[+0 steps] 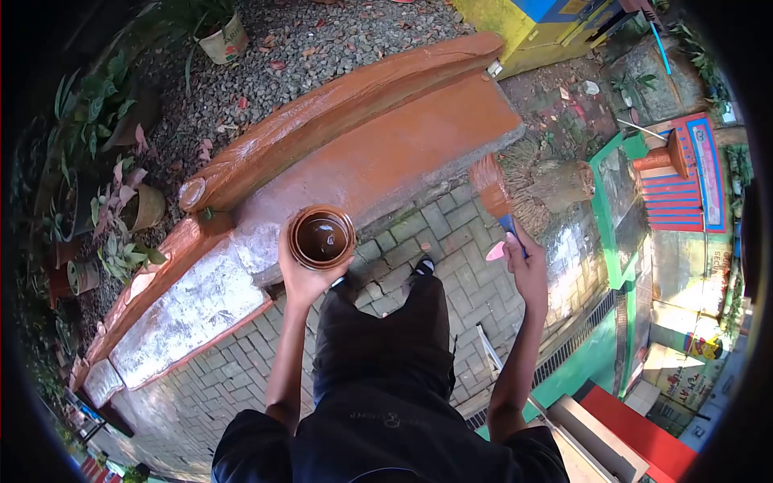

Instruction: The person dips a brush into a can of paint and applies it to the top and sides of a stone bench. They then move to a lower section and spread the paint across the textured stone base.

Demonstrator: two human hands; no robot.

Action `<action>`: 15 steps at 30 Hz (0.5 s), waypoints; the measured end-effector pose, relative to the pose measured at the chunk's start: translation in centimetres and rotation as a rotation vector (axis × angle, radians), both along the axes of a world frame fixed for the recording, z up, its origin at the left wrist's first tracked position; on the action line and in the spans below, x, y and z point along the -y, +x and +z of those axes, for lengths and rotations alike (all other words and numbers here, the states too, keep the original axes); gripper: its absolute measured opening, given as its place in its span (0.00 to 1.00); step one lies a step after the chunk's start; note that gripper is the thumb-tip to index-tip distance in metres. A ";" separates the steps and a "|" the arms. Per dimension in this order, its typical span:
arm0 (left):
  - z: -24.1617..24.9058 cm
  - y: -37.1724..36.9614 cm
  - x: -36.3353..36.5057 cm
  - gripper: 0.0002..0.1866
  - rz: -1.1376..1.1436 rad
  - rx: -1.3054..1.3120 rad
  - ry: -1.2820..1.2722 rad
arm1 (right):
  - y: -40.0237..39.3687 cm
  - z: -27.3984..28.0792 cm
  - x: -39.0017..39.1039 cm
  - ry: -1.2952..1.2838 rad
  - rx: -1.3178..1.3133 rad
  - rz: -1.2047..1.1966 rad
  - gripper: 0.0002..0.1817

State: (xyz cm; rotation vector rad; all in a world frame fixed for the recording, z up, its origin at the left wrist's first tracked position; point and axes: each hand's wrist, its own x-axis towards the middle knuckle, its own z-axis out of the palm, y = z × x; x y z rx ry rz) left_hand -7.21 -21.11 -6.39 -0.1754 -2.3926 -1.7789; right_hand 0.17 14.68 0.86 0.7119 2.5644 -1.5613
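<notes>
My left hand (303, 278) is wrapped round a paint can (323, 237) with brown paint inside, held close over the edge of a low bench. In my right hand (527, 266) is a paintbrush (493, 189), gripped by its dark blue handle, its bristles coated in brown paint and pointing up and away from me. Something small and pink (495, 251) shows beside the fingers of that hand. The bench seat (394, 157) is painted brown on its far right stretch, while its left stretch (193, 310) is whitish and patchy. A log-shaped brown backrest (346, 88) runs behind it.
Grey paving blocks (403, 233) lie under my feet. Potted plants (145, 207) line the left side, and gravel (282, 48) spreads behind the backrest. A tree stump (564, 183) stands at the right, near a green frame (609, 233). A yellow and blue structure (531, 40) stands at the back.
</notes>
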 end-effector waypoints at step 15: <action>9.4 7.5 -16.1 0.50 0.102 -0.244 0.004 | 3.8 17.9 -8.9 -0.089 -0.197 0.523 0.26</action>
